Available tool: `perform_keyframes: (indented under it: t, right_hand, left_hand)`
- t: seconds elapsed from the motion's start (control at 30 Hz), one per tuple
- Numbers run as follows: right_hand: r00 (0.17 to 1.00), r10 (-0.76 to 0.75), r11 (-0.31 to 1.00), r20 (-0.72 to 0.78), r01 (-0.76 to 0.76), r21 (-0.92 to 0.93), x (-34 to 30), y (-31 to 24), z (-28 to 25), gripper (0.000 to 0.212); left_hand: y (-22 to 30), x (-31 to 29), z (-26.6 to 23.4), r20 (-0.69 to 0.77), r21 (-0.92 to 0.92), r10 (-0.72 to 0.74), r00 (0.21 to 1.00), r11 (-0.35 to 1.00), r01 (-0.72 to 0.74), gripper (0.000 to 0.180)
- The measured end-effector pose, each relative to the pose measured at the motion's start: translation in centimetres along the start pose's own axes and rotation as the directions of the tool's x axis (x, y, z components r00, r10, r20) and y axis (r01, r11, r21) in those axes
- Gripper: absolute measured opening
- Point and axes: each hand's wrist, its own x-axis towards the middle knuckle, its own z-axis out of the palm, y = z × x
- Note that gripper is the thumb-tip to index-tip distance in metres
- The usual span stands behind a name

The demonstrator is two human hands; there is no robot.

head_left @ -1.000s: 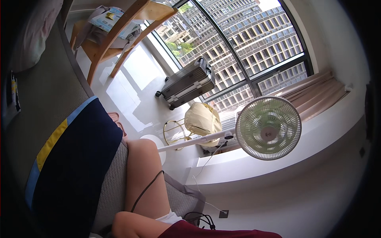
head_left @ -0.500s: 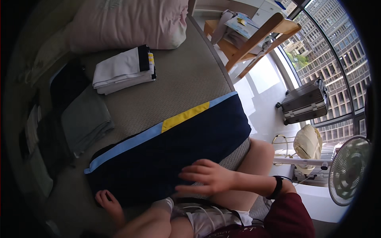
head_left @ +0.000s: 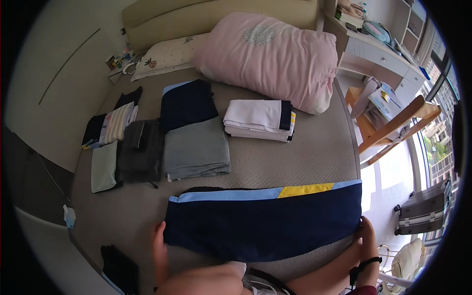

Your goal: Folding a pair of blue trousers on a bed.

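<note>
Navy track trousers [head_left: 260, 223], folded lengthwise, lie across the bed in front of me. A light blue stripe with a yellow section runs along their far edge. At the left end my left hand [head_left: 159, 236] grips the edge, its fingers partly hidden by the cloth. My right hand [head_left: 366, 230] is closed on the right end, near the side of the bed. Beyond the trousers are a folded grey garment [head_left: 197, 150], a folded navy garment with a light blue edge [head_left: 189, 105], and a stack of white clothes with navy trim [head_left: 255, 115].
More folded clothes lie at the left: a dark grey one [head_left: 142, 152], a pale green one [head_left: 104, 169] and a striped one [head_left: 117, 123]. A black garment [head_left: 119, 268] lies at the near left. A pink quilt [head_left: 275, 59] fills the bed's head; a wooden chair [head_left: 400, 125] and suitcase [head_left: 422, 211] stand right.
The view has swung left and up, showing more of the bed. My right hand has moved from over the near edge of the trousers to their right end. My left hand stays at the left end.
</note>
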Motion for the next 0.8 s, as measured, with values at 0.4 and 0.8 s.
perform_keyframes:
  t: [0.4,0.8]
  right_hand:
    - [0.974,-0.033,0.639,0.223,-0.151,0.755,-5.1,-2.4,0.5,0.035]
    - [0.498,-0.834,0.396,0.237,0.241,0.886,-16.4,-6.5,0.7,0.037]
  left_hand:
    - [5.2,2.0,2.2,0.435,0.249,-0.227,0.871,0.96,0.127,0.05]
    - [8.0,0.1,-6.6,0.181,-0.329,0.303,0.936,0.915,-0.232,0.042]
